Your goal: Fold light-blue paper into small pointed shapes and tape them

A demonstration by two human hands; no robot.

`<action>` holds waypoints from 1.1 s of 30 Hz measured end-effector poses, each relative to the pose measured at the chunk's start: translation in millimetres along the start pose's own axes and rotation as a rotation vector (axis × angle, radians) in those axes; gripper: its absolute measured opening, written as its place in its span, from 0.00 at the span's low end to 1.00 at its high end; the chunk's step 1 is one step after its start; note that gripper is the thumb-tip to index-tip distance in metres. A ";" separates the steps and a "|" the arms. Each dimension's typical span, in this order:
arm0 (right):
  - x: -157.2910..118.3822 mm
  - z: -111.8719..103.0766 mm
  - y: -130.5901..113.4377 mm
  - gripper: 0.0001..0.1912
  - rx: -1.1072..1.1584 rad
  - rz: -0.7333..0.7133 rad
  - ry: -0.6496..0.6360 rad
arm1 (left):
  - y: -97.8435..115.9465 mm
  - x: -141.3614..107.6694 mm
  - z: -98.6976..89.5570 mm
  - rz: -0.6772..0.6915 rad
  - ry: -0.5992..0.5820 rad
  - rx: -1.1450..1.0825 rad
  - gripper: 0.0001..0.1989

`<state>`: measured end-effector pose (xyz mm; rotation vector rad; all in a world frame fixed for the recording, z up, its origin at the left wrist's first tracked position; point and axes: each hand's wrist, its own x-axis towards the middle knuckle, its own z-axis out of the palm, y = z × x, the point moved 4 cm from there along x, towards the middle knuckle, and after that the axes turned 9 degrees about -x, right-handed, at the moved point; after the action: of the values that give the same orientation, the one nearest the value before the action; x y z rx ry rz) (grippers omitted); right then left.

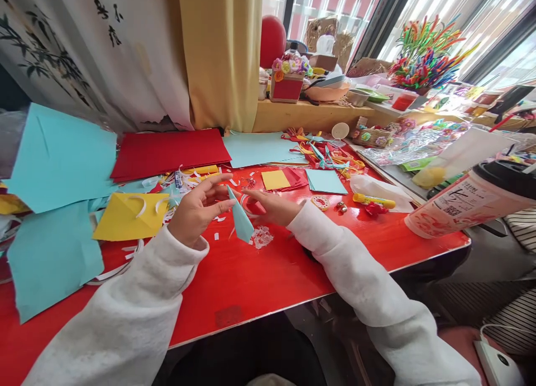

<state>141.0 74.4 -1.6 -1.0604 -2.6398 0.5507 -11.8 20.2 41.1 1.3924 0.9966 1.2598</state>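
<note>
My left hand (201, 208) is closed in a pinch on the upper end of a folded light blue paper piece (242, 218), which hangs point up above the table. My right hand (274, 206) is just right of it, fingers reaching left and thumb apart. A white curved strip or ring (247, 208) shows by these fingers; I cannot tell whether they touch it. Below the hands, a small clump of whitish clear scraps (262, 237) lies on the red table (251, 282).
Light blue sheets (62, 157), red sheets (171, 151) and a yellow piece (132, 215) lie left. Small blue squares (326, 181), yellow squares (275, 179), a tape roll (320, 203) and a yellow glue stick or marker (373, 200) lie right, near a tilted drink cup (469, 199).
</note>
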 end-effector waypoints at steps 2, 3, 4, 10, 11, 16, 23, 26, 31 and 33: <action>-3.5 0.0 -5.2 0.43 0.065 -0.069 -0.057 | -2.6 0.5 1.2 0.002 -0.007 0.013 0.20; -5.3 -3.1 -5.9 0.44 0.093 -0.074 -0.052 | -3.5 0.7 1.8 0.003 -0.009 0.017 0.18; -6.8 -7.1 -5.9 0.44 0.117 -0.070 -0.033 | -4.4 0.8 2.3 0.001 -0.008 0.020 0.17; -7.4 -18.2 -14.0 0.26 0.417 -0.033 0.081 | -5.2 0.9 3.7 0.002 0.023 0.018 0.17; -7.2 -17.4 -17.9 0.22 0.502 -0.029 0.093 | -4.5 0.9 3.1 0.013 0.040 0.022 0.16; -9.8 -4.2 -41.3 0.16 0.679 -0.023 -0.046 | -3.5 1.6 -2.2 0.053 0.132 -0.007 0.12; -11.4 2.1 -46.3 0.12 0.751 -0.002 -0.112 | -12.3 3.8 -14.7 0.076 0.244 -0.007 0.11; -11.4 6.4 -45.2 0.14 0.813 0.050 -0.209 | -14.7 4.7 -19.7 0.053 0.281 -0.095 0.11; -10.7 9.7 -39.3 0.17 0.942 0.173 -0.232 | -14.2 5.6 -19.2 -0.016 0.270 -0.148 0.13; -11.0 9.8 -39.6 0.16 0.974 0.155 -0.253 | -13.1 5.4 -20.9 0.012 0.313 -0.104 0.14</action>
<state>121.1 37.9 5.7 -0.8746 -1.9782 1.8343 -31.4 30.7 29.1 1.1437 1.1152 1.5490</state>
